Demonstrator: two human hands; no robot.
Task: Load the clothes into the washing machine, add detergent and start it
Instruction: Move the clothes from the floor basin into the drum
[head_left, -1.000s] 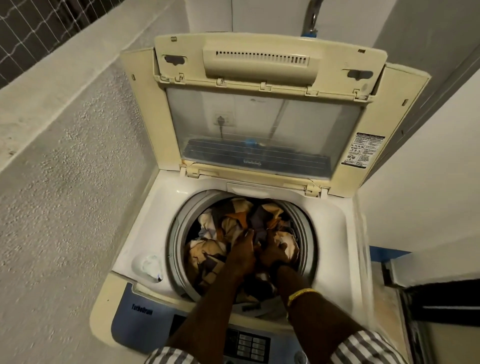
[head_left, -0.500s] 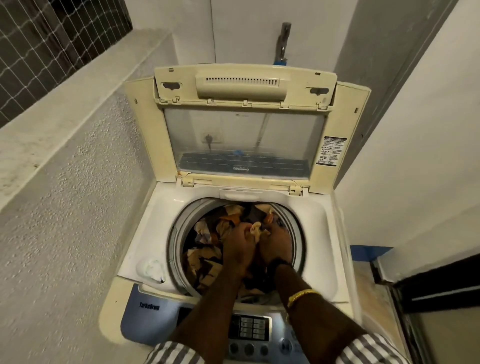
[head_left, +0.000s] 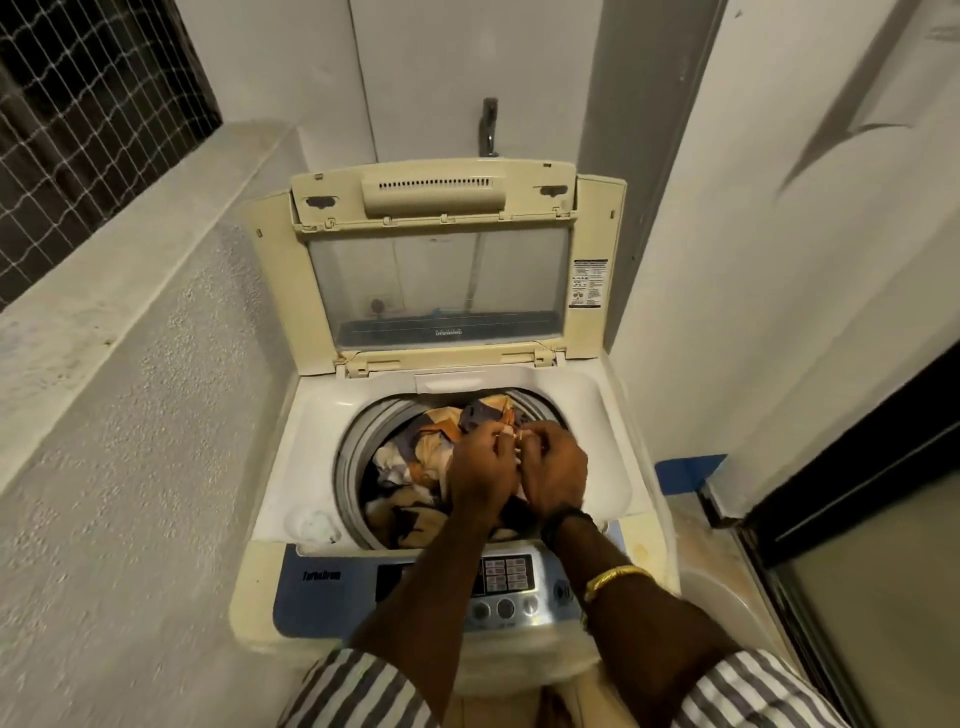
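Head view looks down on a washer (head_left: 597, 415) in a tight corner. On the left, a rough wall (head_left: 130, 467) with a ledge (head_left: 130, 249) on top stands just beside the washer, so there is little room on that side. A small round cup (head_left: 317, 525) sits in the front left corner of the white top. I cannot tell if soap is in it.

The lid (head_left: 436, 280) stands up at the back, wide open, with a tap (head_left: 488, 127) on the wall above it. The clothes (head_left: 415, 457) are in the drum (head_left: 353, 467), piled up near its rim. So the loading looks done, or close to done.

Both hands are over the drum, toward its right side, and they are touching or nearly so. The left hand (head_left: 478, 467) has its grip curled, and so does the right hand (head_left: 553, 465). Together their fingertips pinch a small pale thing (head_left: 511, 439). It may be a soap packet or a bit of cloth; it is too small to tell. If it is soap, then adding soap is the step now.

What is left, I think: get the soap in, shut the lid, and press the buttons (head_left: 506, 608) on the panel (head_left: 311, 597) at the front, under the arms.

On the right, a white wall (head_left: 753, 312) is close too, and a dark door (head_left: 857, 467) stands beside it. The open room is up above the drum. The lid will swing down toward the person, so hands and arms must come out past the drum rim first.
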